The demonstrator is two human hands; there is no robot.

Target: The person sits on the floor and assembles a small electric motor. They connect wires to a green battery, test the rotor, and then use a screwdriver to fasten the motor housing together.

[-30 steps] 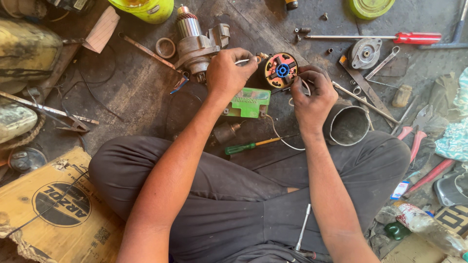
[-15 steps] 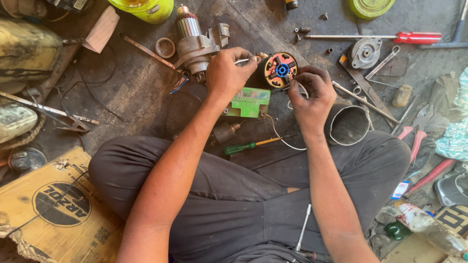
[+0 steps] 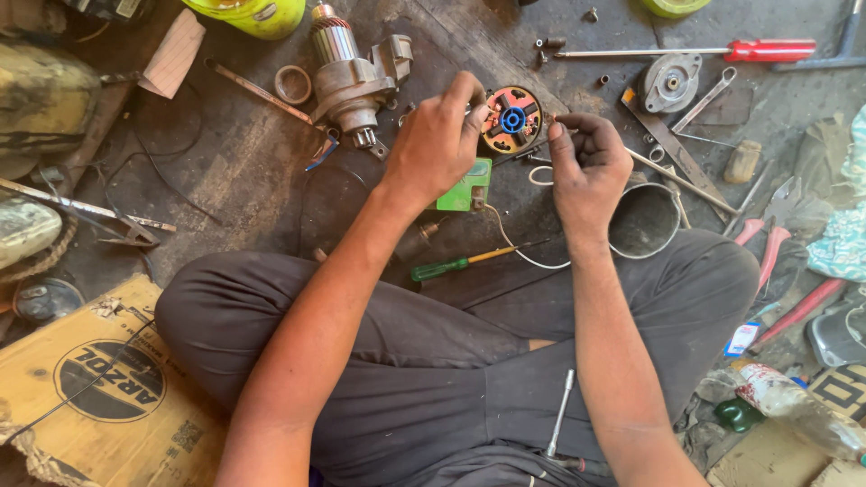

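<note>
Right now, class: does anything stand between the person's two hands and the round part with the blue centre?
Nothing visible does. The left hand grips the round part at its left edge, and the right hand pinches a thin rod just beside its right edge.

Sitting cross-legged, both bare forearms reaching forward from the bottom edge and converging over the lap. Bare left hand (image 3: 439, 144) showing its back, knuckles up, fingers curling down with the thumb pressing toward the fingertips in a pinch. Bare right hand (image 3: 589, 164) hovering just beside it, wrist bending slightly, index finger and thumb closing together, remaining fingers folding loosely into the palm
</note>
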